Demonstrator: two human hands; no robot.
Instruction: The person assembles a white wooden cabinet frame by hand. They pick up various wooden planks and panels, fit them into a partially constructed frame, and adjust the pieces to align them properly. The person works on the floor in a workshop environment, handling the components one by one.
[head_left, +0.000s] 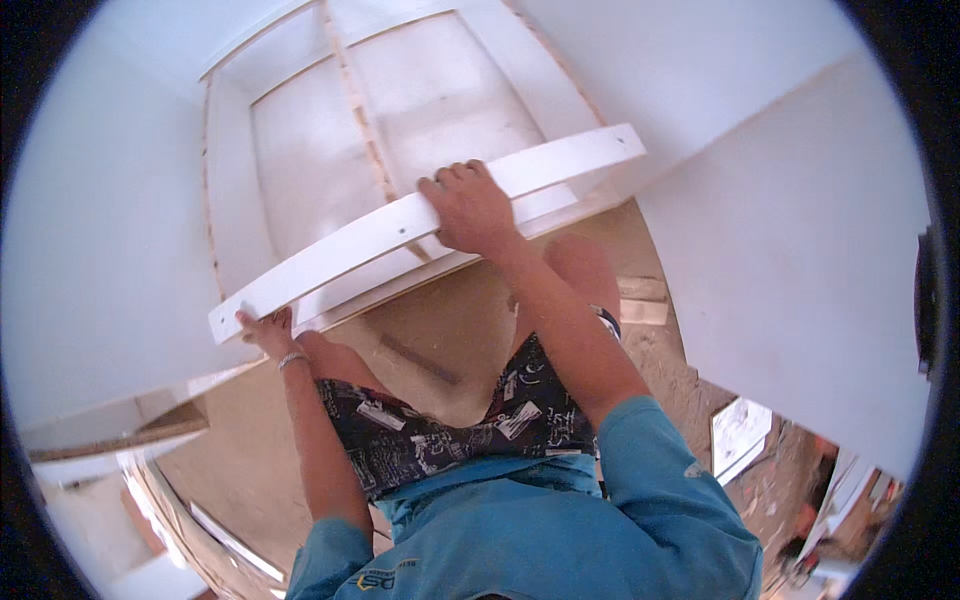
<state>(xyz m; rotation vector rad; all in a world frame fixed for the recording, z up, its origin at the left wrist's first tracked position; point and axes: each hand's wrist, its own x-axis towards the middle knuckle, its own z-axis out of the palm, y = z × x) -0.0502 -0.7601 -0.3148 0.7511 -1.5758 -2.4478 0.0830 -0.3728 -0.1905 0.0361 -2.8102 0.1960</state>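
The white board (345,253) spans left to right at the near end of the white frame (230,175). The left hand (270,332) grasps its left end; the right hand's (475,212) fingers wrap it right of middle — best steadied evenly, without twisting.

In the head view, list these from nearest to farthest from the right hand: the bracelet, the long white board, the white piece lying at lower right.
1. Long white board: touching, gripped by the right hand.
2. Bracelet: to that hand's left, lower in the picture.
3. White piece: lower right, farthest.
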